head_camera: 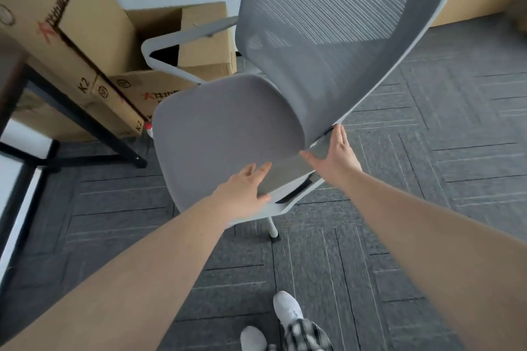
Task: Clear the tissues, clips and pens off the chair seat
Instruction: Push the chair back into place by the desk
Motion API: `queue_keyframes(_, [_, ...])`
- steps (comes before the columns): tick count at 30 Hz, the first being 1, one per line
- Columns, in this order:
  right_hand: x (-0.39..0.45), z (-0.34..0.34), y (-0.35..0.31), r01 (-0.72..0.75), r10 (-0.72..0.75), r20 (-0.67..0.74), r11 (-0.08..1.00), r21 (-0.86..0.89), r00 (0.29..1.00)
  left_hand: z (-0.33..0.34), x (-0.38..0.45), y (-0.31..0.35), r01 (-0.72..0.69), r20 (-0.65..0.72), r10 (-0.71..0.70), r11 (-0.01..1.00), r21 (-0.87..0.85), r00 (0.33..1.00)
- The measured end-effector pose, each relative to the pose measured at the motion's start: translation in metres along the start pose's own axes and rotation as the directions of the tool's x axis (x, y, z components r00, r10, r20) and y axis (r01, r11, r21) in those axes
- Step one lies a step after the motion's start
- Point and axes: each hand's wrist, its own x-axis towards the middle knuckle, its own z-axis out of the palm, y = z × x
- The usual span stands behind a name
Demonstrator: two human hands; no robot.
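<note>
The grey chair seat [225,128] lies bare: no tissues, clips or pens show anywhere, so the clearing looks done. To shift the chair well, keep both palms flat and push evenly: left hand [245,191] on the seat's edge, right hand [333,155] by the backrest [322,23], each grip released. The open cardboard box [176,28] shows no contents.

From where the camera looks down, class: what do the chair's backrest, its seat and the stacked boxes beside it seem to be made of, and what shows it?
Backrest: probably woven grey mesh, with fine ribbed lines, in a smooth pale frame, likely plastic.
Seat: matte grey fabric, apparently padded; no shine, soft rounded edge.
Boxes: brown corrugated cardboard, dull, with printed marks and folded flaps.
</note>
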Motion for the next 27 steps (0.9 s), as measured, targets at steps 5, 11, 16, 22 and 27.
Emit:
queue_keyframes(5, [0.0, 0.016, 0.008, 0.034, -0.033, 0.017, 0.994, -0.103, 0.999, 0.012, -0.006, -0.009, -0.022, -0.051, 0.032, 0.982, 0.188, 0.998])
queue_keyframes(11, [-0.003, 0.019, 0.011, 0.061, -0.059, 0.016, 0.992, -0.111, 0.998, 0.02, -0.004, -0.014, -0.012, -0.118, 0.039, 0.974, 0.224, 0.992])
queue_keyframes(16, [-0.013, 0.026, 0.01, 0.057, -0.053, 0.032, 0.989, -0.133, 0.998, 0.028, -0.011, -0.02, -0.006, -0.123, 0.033, 0.976, 0.217, 0.992])
queue_keyframes(22, [-0.053, 0.044, 0.014, 0.049, -0.048, 0.01, 0.989, -0.138, 0.999, 0.05, -0.043, -0.029, -0.03, -0.142, 0.063, 0.973, 0.23, 0.988])
queue_keyframes(27, [-0.108, 0.065, 0.019, 0.022, -0.023, -0.008, 0.988, -0.156, 1.0, 0.08, -0.086, -0.04, -0.065, -0.132, 0.106, 0.958, 0.279, 0.986])
